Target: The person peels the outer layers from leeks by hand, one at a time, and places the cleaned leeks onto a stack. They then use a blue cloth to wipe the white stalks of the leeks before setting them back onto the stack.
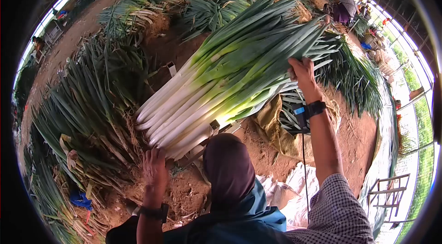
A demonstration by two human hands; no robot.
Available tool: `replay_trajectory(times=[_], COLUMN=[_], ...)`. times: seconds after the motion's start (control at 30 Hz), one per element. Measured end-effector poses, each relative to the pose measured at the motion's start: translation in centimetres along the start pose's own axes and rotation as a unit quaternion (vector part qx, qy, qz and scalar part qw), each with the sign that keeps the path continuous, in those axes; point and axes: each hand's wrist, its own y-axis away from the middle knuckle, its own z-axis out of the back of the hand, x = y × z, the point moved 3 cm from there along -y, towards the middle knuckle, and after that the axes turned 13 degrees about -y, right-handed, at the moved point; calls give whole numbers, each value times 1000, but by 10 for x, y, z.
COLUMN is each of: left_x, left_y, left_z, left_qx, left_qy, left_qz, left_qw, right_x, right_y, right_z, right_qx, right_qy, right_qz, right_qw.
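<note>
A large bundle of leeks (pixel 221 73) lies in front of me, white ends to the lower left and green leaves fanning to the upper right. My right hand (pixel 302 71), a dark band on its wrist, is closed around green leaves at the bundle's right edge. Down at the white ends, my left hand (pixel 155 168) has its fingers stretched upward, fingertips right beside the lowest leek ends. Part of a low metal frame (pixel 214 126) shows under the bundle. Close on the left is a heap of leeks with brown roots (pixel 99 115).
More leek piles (pixel 212 11) cover the ground behind, with another pile (pixel 352 76) at right. A tan sack (pixel 271 129) and white sheeting (pixel 294 186) lie nearby. A metal rack (pixel 389 193) stands by the mesh wall. Another person (pixel 346 6) is at the far right.
</note>
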Motion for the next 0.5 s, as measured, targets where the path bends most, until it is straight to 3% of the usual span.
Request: replay_trajectory(times=[0.17,0.27,0.3,0.37,0.4,0.47,0.5], left_x=[13,36,40,43,43,38,37], left_y=[-10,-11,-12,-15,-17,-24,-22], left_z=[-6,-24,-25,-22,-19,-6,-7], left_qx=[5,61,74,103,119,151,136], left_qy=[40,215,261,291,275,112,102], left_qz=[-61,-2,14,22,14,-55,-66], left_qw=[997,975,962,951,954,981,983], right_x=[-3,40,49,37,33,21,14], right_y=[3,39,60,90,113,127,124], right_z=[4,-20,-29,-49,-66,-83,-81], right_qx=[-35,-121,-62,116,215,302,296], right_qy=[94,346,288,373,401,426,427], right_qz=[70,307,349,535,535,554,566], right_qw=[992,878,889,749,712,649,640])
